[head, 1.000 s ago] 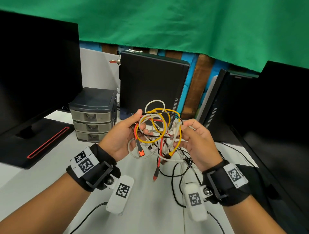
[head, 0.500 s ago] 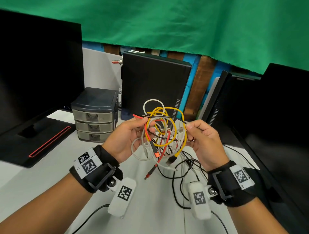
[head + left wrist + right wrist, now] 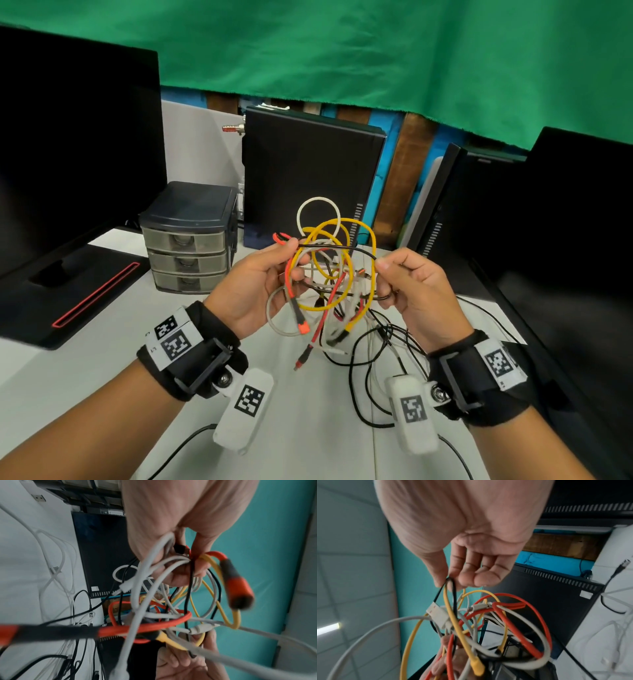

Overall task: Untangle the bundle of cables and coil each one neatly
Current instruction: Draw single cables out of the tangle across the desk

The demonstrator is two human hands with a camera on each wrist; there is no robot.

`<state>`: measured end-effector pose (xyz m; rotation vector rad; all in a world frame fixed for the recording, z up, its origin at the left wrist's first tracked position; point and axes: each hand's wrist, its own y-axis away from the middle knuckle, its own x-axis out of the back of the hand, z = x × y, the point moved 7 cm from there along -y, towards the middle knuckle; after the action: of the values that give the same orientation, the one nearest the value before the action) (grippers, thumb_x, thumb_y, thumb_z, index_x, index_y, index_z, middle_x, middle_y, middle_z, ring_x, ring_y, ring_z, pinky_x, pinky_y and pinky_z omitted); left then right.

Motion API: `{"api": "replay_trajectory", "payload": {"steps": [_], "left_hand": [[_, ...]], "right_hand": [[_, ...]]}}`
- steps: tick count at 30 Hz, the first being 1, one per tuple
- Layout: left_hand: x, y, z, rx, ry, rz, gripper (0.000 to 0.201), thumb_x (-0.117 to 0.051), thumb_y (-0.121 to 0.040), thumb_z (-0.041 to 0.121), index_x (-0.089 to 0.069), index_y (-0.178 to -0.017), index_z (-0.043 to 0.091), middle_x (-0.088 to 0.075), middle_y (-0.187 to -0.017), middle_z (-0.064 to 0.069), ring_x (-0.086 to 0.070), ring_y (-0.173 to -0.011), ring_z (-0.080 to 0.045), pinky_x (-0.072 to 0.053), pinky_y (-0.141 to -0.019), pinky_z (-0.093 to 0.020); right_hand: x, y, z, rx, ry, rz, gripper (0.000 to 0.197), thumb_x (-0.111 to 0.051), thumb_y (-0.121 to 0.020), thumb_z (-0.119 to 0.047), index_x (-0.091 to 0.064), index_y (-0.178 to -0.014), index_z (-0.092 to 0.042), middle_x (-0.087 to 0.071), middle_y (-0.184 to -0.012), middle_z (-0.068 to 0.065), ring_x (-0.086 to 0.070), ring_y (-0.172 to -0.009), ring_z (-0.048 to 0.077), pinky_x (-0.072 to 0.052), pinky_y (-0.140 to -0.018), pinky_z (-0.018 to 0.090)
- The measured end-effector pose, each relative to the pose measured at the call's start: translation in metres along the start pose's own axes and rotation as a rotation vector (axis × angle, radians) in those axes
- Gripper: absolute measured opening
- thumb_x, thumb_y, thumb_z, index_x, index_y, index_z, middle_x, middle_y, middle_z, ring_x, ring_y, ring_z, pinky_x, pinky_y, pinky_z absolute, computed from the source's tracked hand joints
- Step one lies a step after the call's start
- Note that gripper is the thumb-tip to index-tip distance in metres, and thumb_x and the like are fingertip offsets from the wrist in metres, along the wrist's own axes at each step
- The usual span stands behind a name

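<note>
Green backdrop behind; above the white table (image 3: 102,377) we hold the cable bundle (image 3: 329,274) mid-air betw. both hands. Left hand (image 3: 253,291) fingers curl round several strands; right hand (image 3: 418,291) pinches a black cable (image 3: 342,247).

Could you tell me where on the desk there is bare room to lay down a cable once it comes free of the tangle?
The desk is bare left of the left hand, between the drawer unit and the monitor base. Below the held bundle and the right hand, loose cables crowd the surface.
</note>
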<state>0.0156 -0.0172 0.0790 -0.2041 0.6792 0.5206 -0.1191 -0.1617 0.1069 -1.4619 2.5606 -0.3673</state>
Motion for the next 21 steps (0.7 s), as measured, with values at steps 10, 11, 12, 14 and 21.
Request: {"api": "replay_trajectory", "payload": {"steps": [10, 11, 12, 14, 21], "left_hand": [[0.004, 0.006, 0.005, 0.099, 0.028, -0.14, 0.037, -0.044, -0.101, 0.027, -0.061, -0.133, 0.034, -0.043, -0.067, 0.002, -0.031, -0.034, -0.001, -0.035, -0.031, -0.014], [0.003, 0.007, 0.005, 0.107, 0.009, -0.141, 0.038, -0.044, -0.099, 0.027, -0.062, -0.132, 0.035, -0.042, -0.065, 0.002, -0.031, -0.033, -0.001, -0.034, -0.03, -0.014], [0.002, 0.007, 0.004, 0.109, -0.015, -0.146, 0.038, -0.045, -0.098, 0.027, -0.063, -0.131, 0.035, -0.042, -0.064, 0.002, -0.03, -0.033, -0.001, -0.033, -0.03, -0.014], [0.001, 0.007, 0.002, 0.107, -0.087, -0.158, 0.038, -0.045, -0.098, 0.025, -0.065, -0.129, 0.032, -0.042, -0.061, 0.0, -0.029, -0.032, -0.002, -0.029, -0.03, -0.015], [-0.007, 0.011, -0.011, 0.138, -0.259, -0.304, 0.039, -0.05, -0.099, 0.025, -0.058, -0.137, 0.026, -0.042, -0.054, -0.003, -0.032, -0.03, -0.004, -0.026, -0.031, -0.014]], "right_hand": [[0.003, -0.003, -0.013, 0.019, 0.143, 0.135, 0.023, -0.06, -0.097, -0.021, -0.067, -0.082, -0.005, -0.06, -0.062, 0.006, -0.054, -0.056, 0.015, -0.049, -0.058, 0.027], [0.005, -0.004, -0.015, 0.039, 0.167, 0.171, 0.022, -0.06, -0.097, -0.018, -0.067, -0.082, -0.003, -0.06, -0.061, 0.005, -0.055, -0.056, 0.015, -0.05, -0.058, 0.027], [0.007, -0.005, -0.019, 0.08, 0.204, 0.216, 0.02, -0.062, -0.096, -0.016, -0.066, -0.082, -0.002, -0.06, -0.061, 0.005, -0.055, -0.055, 0.014, -0.05, -0.058, 0.026], [0.007, -0.005, -0.035, 0.227, 0.324, 0.306, 0.018, -0.065, -0.095, -0.014, -0.067, -0.08, -0.005, -0.062, -0.064, 0.006, -0.056, -0.057, 0.012, -0.05, -0.06, 0.025], [-0.055, -0.024, -0.053, 0.316, 0.976, -0.058, 0.017, -0.062, -0.094, -0.037, -0.072, -0.085, -0.026, -0.065, -0.068, -0.008, -0.059, -0.066, 0.007, -0.054, -0.066, 0.037]]}}
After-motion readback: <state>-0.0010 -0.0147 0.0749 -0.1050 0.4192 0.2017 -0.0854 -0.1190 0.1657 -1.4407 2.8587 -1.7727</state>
